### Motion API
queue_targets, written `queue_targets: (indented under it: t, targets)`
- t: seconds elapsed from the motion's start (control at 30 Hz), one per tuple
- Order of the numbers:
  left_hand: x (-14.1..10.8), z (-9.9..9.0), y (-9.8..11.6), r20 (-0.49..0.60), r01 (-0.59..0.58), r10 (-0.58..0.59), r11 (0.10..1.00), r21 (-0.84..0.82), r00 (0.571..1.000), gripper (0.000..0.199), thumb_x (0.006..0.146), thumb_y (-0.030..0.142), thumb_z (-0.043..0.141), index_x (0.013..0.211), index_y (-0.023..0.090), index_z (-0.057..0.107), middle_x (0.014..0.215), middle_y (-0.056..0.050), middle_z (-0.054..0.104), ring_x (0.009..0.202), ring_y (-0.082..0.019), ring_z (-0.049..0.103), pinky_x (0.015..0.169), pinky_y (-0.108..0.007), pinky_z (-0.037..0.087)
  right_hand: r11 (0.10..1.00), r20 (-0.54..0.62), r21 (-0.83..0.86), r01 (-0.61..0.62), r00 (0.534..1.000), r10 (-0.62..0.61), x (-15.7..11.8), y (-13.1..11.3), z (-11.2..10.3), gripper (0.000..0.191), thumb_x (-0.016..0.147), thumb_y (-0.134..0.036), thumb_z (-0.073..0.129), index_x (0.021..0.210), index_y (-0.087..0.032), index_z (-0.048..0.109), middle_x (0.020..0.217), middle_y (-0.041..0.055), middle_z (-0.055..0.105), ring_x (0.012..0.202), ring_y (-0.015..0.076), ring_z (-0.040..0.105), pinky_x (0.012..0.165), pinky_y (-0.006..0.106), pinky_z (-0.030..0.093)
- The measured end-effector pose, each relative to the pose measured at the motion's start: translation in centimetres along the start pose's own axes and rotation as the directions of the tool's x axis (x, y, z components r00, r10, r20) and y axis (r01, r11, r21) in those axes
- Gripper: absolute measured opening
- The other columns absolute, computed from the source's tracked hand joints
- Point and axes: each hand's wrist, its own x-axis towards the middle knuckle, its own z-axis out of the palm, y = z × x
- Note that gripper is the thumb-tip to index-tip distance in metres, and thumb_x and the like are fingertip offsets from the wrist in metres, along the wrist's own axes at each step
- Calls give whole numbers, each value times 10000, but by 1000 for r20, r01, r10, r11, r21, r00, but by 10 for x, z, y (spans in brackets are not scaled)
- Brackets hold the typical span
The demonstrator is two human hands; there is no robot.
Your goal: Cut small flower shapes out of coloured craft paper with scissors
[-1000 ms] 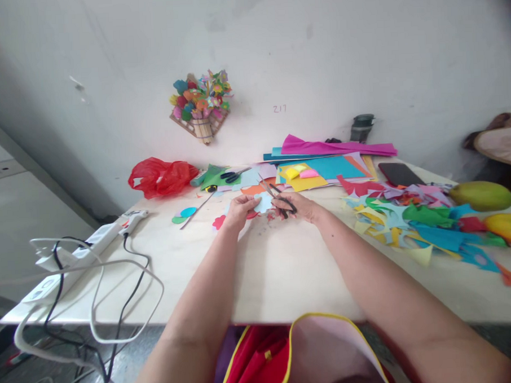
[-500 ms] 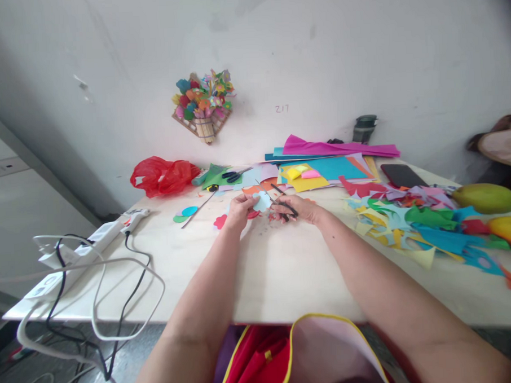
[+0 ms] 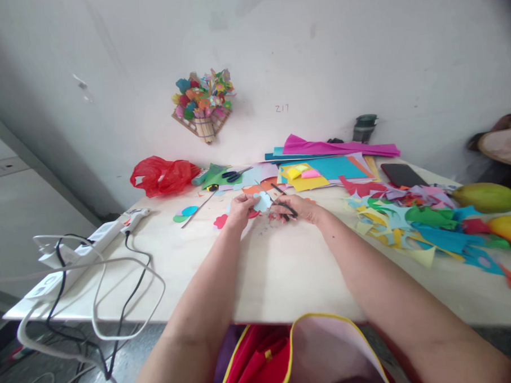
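Between the fingers of my left hand (image 3: 241,209) is a light blue paper flower (image 3: 262,201) with a scalloped edge. My right hand (image 3: 298,208) is closed round the dark handles of a pair of scissors (image 3: 289,210). Their blades point up and left, close beside the flower's right edge; whether they touch the paper I cannot tell. A red paper flower (image 3: 220,222) lies on the table left of my left hand. Tiny paper bits are scattered on the tabletop below both hands.
Paper scraps (image 3: 409,216) cover the right side, near a phone (image 3: 403,175) and a green mango-like fruit (image 3: 485,198). Coloured sheets (image 3: 339,170), another pair of scissors (image 3: 233,175) and a red plastic bag (image 3: 164,176) lie at the back. A power strip (image 3: 76,258) with loose cables occupies the left edge.
Almost nothing differs. The light blue flower and the scissors have shifted only very slightly; both hands keep their hold.
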Motion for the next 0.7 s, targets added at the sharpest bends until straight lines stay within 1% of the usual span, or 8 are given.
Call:
queue_targets:
  t: [0.3, 0.5, 0.6, 0.7]
  targets:
    - [0, 1, -1, -7, -4, 4, 1000, -1, 1000, 402, 471, 276, 885, 545, 164, 506, 458, 50, 466, 408, -55, 395, 417, -205, 255, 1000, -1, -11, 11, 1000, -11, -2, -1, 1, 170, 747, -265, 767, 727, -162, 633, 600, -2, 680, 454, 95, 588, 337, 152, 317]
    - [-1, 2, -1, -6, -11, 11, 1000, 2, 1000, 408, 491, 277, 874, 526, 171, 481, 437, 63, 437, 394, -53, 393, 413, -205, 261, 1000, -42, -20, -25, 999, 24, -2, -5, 6, 183, 762, -263, 775, 729, -164, 625, 582, -7, 665, 427, 89, 570, 319, 157, 303]
    - [0, 2, -2, -12, -11, 11, 1000, 7, 1000, 402, 512, 269, 867, 527, 170, 478, 441, 64, 437, 399, -47, 383, 420, -203, 263, 999, -62, -32, -32, 998, 30, -2, -5, 7, 199, 784, -293, 768, 746, -157, 627, 596, 9, 668, 416, 96, 573, 304, 164, 281]
    - [0, 3, -2, -15, -9, 9, 1000, 6, 1000, 395, 513, 265, 864, 524, 169, 481, 453, 54, 454, 414, -53, 400, 425, -207, 269, 1000, -72, -16, -20, 997, 19, -2, -5, 8, 236, 791, -326, 770, 738, -154, 616, 596, 24, 668, 418, 107, 583, 303, 173, 288]
